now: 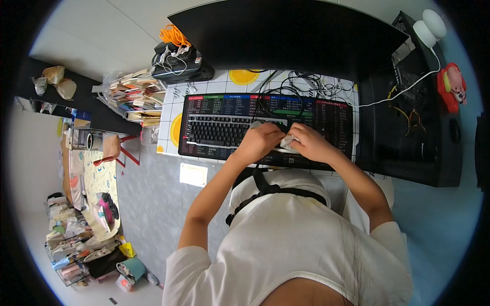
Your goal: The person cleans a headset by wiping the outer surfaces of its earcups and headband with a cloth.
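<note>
A black and silver keyboard [217,130] lies on a dark printed desk mat [326,143]. At its right end my left hand [259,142] is closed, with the fingers curled inward. Whatever those fingertips hold is hidden. Close beside it, fingertips almost meeting, my right hand [309,144] is closed on a crumpled white cloth or tissue [289,142]. Behind both hands, thin black cables [279,104] loop over the mat.
A wide black monitor [291,41] spans the back of the desk. On the right stands a black computer case [408,148] with a white cable running across it. Piled papers [138,97] and a black device [184,69] topped with orange cord [174,35] sit left.
</note>
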`<state>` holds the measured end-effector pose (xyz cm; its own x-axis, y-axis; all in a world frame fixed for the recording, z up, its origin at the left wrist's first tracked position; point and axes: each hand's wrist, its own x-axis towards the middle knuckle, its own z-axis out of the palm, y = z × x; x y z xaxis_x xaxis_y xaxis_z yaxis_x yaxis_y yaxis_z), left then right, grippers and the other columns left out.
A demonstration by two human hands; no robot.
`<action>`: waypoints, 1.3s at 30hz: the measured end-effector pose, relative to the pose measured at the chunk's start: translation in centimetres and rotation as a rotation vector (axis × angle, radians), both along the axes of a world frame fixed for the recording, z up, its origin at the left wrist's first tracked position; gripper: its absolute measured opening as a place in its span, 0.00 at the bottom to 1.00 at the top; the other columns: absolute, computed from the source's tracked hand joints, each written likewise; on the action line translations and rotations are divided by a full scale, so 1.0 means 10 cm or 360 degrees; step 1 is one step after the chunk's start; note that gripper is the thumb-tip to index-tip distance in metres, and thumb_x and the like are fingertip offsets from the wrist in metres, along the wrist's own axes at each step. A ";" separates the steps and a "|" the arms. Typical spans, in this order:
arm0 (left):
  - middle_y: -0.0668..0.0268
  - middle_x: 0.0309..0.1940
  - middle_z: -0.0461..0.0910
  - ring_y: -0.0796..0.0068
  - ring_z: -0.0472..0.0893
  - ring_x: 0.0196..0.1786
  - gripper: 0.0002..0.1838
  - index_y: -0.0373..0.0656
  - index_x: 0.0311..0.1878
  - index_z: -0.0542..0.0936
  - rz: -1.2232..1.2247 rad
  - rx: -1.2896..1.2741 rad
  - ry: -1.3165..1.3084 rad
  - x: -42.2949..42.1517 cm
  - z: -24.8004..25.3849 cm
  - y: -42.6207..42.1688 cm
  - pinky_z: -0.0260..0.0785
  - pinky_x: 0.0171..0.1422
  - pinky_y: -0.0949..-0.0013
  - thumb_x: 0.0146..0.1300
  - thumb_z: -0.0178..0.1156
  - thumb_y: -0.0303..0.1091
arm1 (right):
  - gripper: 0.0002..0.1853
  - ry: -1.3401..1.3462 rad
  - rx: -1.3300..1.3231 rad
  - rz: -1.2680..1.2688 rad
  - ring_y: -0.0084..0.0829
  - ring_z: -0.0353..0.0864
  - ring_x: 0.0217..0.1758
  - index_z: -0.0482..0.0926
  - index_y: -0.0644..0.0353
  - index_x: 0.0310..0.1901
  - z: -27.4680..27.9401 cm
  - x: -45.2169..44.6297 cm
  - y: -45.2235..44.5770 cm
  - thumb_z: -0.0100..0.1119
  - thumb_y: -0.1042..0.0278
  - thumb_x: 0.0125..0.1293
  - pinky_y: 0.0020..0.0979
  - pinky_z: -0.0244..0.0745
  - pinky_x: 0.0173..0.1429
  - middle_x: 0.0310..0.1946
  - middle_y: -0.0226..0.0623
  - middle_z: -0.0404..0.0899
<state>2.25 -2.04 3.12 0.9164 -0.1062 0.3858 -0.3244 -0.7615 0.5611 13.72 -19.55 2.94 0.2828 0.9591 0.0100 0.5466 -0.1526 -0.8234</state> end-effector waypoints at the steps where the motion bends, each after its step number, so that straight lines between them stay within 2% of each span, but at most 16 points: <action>1: 0.61 0.34 0.79 0.60 0.79 0.37 0.11 0.39 0.37 0.81 0.0036 0.0010 -0.0008 0.02 0.01 0.01 0.73 0.40 0.63 0.48 0.64 0.24 | 0.11 -0.0102 0.0021 -0.0052 0.42 0.73 0.43 0.73 0.66 0.39 0.05 0.01 0.03 0.56 0.69 0.58 0.37 0.68 0.47 0.35 0.42 0.71; 7: 0.61 0.32 0.78 0.62 0.79 0.35 0.08 0.39 0.35 0.80 0.0133 0.0029 -0.0115 0.04 0.09 0.13 0.74 0.38 0.65 0.49 0.64 0.24 | 0.09 -0.0215 0.0255 0.0050 0.39 0.73 0.41 0.73 0.67 0.36 0.12 0.27 -0.16 0.59 0.79 0.52 0.35 0.69 0.44 0.35 0.39 0.71; 10: 0.61 0.32 0.78 0.62 0.79 0.35 0.08 0.39 0.35 0.80 0.0112 -0.0040 -0.0075 0.02 0.11 0.14 0.74 0.38 0.65 0.49 0.63 0.24 | 0.09 0.0341 0.0201 0.0043 0.36 0.73 0.42 0.73 0.66 0.36 0.01 0.30 -0.25 0.58 0.82 0.51 0.32 0.69 0.44 0.35 0.37 0.72; 11: 0.61 0.32 0.78 0.62 0.79 0.35 0.08 0.38 0.36 0.80 0.0105 -0.0031 -0.0092 0.03 0.09 0.11 0.74 0.38 0.64 0.50 0.63 0.24 | 0.09 0.0339 0.0202 0.0039 0.36 0.73 0.42 0.73 0.66 0.36 -0.01 0.29 -0.24 0.58 0.82 0.51 0.32 0.69 0.44 0.35 0.37 0.72; 13: 0.60 0.33 0.78 0.61 0.78 0.35 0.10 0.37 0.37 0.80 -0.0043 0.0020 -0.0121 0.03 0.06 0.06 0.73 0.38 0.64 0.49 0.62 0.23 | 0.09 0.0043 0.0219 0.0021 0.37 0.73 0.41 0.74 0.65 0.36 0.03 0.20 -0.14 0.58 0.81 0.51 0.34 0.69 0.46 0.36 0.37 0.72; 14: 0.59 0.33 0.78 0.60 0.78 0.36 0.11 0.37 0.38 0.80 -0.0060 0.0075 -0.0060 0.04 0.05 -0.02 0.73 0.38 0.64 0.49 0.62 0.23 | 0.08 -0.0300 0.0198 0.0120 0.38 0.72 0.43 0.74 0.65 0.35 0.11 0.14 -0.07 0.57 0.77 0.51 0.35 0.68 0.50 0.36 0.38 0.71; 15: 0.59 0.33 0.78 0.59 0.78 0.36 0.11 0.36 0.39 0.80 -0.0075 0.0131 0.0003 0.04 0.06 -0.09 0.73 0.38 0.64 0.49 0.62 0.23 | 0.08 -0.0297 0.0199 0.0120 0.38 0.72 0.43 0.74 0.65 0.35 0.11 0.10 -0.03 0.57 0.77 0.51 0.35 0.68 0.50 0.36 0.38 0.71; 18: 0.59 0.33 0.78 0.58 0.78 0.35 0.10 0.36 0.38 0.80 0.0052 -0.0001 0.0056 0.02 0.01 -0.06 0.73 0.38 0.64 0.50 0.62 0.24 | 0.07 -0.1082 0.0198 0.0198 0.37 0.70 0.46 0.73 0.63 0.33 0.11 0.10 0.07 0.54 0.71 0.53 0.35 0.65 0.54 0.36 0.38 0.71; 23: 0.59 0.33 0.78 0.58 0.79 0.34 0.08 0.37 0.37 0.80 0.0144 -0.0040 0.0062 0.02 0.07 0.04 0.73 0.37 0.65 0.52 0.63 0.25 | 0.07 -0.1192 0.0159 0.0365 0.36 0.70 0.45 0.73 0.63 0.34 0.14 0.31 0.01 0.53 0.73 0.53 0.35 0.66 0.54 0.37 0.37 0.71; 25: 0.59 0.33 0.78 0.58 0.79 0.35 0.08 0.38 0.37 0.80 0.0153 -0.0067 0.0087 0.00 0.12 0.12 0.73 0.38 0.65 0.53 0.62 0.25 | 0.09 -0.1170 0.0379 0.0245 0.37 0.70 0.43 0.73 0.62 0.34 0.10 0.41 -0.05 0.56 0.75 0.47 0.35 0.67 0.50 0.37 0.37 0.70; 27: 0.58 0.34 0.78 0.58 0.79 0.36 0.08 0.37 0.37 0.80 0.0156 -0.0128 0.0074 -0.02 0.15 0.19 0.73 0.39 0.65 0.53 0.62 0.26 | 0.09 -0.0995 0.0368 0.0176 0.38 0.71 0.44 0.73 0.63 0.34 0.07 0.42 -0.11 0.57 0.78 0.48 0.34 0.68 0.49 0.37 0.37 0.71; 30: 0.58 0.35 0.78 0.58 0.78 0.38 0.08 0.37 0.37 0.80 0.0149 -0.0250 0.0169 -0.06 0.16 0.31 0.72 0.42 0.64 0.52 0.64 0.26 | 0.09 -0.0073 0.0131 0.0124 0.36 0.72 0.41 0.72 0.65 0.37 0.09 0.35 -0.17 0.56 0.81 0.54 0.32 0.70 0.45 0.37 0.37 0.70; 31: 0.59 0.35 0.78 0.58 0.78 0.39 0.08 0.37 0.36 0.81 0.0136 -0.0299 0.0209 -0.06 0.16 0.32 0.72 0.43 0.64 0.52 0.65 0.26 | 0.09 0.0066 0.0167 0.0112 0.34 0.73 0.40 0.72 0.66 0.38 0.06 0.28 -0.15 0.56 0.81 0.54 0.31 0.70 0.43 0.36 0.37 0.69; 35: 0.59 0.33 0.79 0.60 0.78 0.38 0.09 0.38 0.36 0.82 -0.0047 -0.0259 0.0110 0.02 0.20 0.16 0.71 0.42 0.65 0.50 0.66 0.27 | 0.10 0.0208 0.0230 0.0081 0.34 0.71 0.40 0.71 0.66 0.38 0.07 0.12 0.02 0.54 0.84 0.52 0.28 0.67 0.44 0.37 0.37 0.68; 38: 0.62 0.31 0.79 0.61 0.78 0.36 0.11 0.38 0.36 0.82 -0.0032 -0.0062 -0.0069 0.07 0.18 0.12 0.73 0.40 0.65 0.46 0.66 0.26 | 0.10 0.0115 0.0241 0.0087 0.36 0.71 0.40 0.72 0.66 0.37 0.10 0.12 0.09 0.55 0.83 0.52 0.30 0.68 0.44 0.37 0.38 0.69; 39: 0.62 0.31 0.79 0.62 0.78 0.35 0.11 0.39 0.36 0.82 0.0005 0.0059 -0.0161 0.07 0.19 0.11 0.73 0.38 0.64 0.45 0.66 0.26 | 0.09 -0.0053 0.0286 0.0096 0.37 0.72 0.41 0.72 0.66 0.37 0.14 0.14 0.09 0.56 0.81 0.53 0.32 0.68 0.46 0.37 0.38 0.69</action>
